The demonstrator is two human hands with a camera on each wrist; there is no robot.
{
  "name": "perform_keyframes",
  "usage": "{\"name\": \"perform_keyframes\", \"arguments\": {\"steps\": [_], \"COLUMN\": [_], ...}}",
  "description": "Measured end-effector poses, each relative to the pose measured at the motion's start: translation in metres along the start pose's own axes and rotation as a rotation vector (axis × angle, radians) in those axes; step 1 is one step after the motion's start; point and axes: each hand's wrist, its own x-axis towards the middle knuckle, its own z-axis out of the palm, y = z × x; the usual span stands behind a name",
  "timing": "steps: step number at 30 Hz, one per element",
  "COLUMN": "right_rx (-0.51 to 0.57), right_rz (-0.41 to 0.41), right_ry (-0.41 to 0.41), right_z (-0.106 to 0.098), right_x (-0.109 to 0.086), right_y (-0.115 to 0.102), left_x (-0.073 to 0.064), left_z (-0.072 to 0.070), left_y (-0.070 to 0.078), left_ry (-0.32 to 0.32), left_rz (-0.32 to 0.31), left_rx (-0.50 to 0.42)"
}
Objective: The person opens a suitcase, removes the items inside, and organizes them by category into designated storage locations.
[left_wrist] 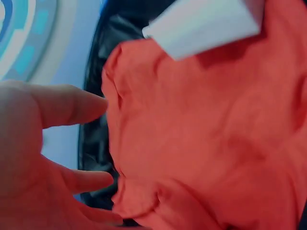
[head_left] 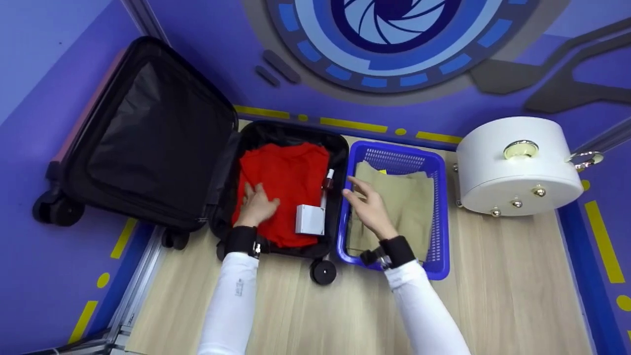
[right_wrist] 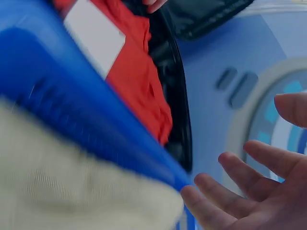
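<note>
My left hand is over the left part of a red folded garment lying in the open black suitcase. Its fingers are spread and hold nothing; whether they touch the cloth I cannot tell. On the garment's right side sit a white box and a small dark bottle with a white cap. My right hand hovers over the left side of a blue plastic basket, fingers extended and grasping nothing. Inside the basket lies a beige folded cloth, with a bit of something yellow behind it.
The suitcase lid stands raised at the left, against the patterned wall. Right of the basket is a white round case with gold-coloured studs and a handle. A suitcase wheel sticks out over the wooden surface.
</note>
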Motion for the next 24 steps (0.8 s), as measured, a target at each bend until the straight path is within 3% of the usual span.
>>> {"name": "perform_keyframes", "arguments": {"steps": [5, 10, 18, 24], "right_rx": [-0.050, -0.116, 0.117, 0.140], "right_rz": [0.071, 0.219, 0.379, 0.412], "right_ry": [-0.143, -0.221, -0.292, -0.336], "right_z": [0.034, 0.059, 0.079, 0.086], "right_x": [0.019, 0.034, 0.050, 0.055], "right_y": [-0.002, 0.004, 0.021, 0.027], "left_x": [0.015, 0.024, 0.030, 0.031], "left_z": [-0.006, -0.008, -0.007, -0.010], "left_y": [-0.008, -0.018, -0.027, -0.031], "left_ry": [-0.089, -0.158, -0.160, -0.119], "left_rz": [-0.103, -0.140, -0.097, -0.085], "left_rx": [0.014, -0.027, 0.006, -0.006]}}
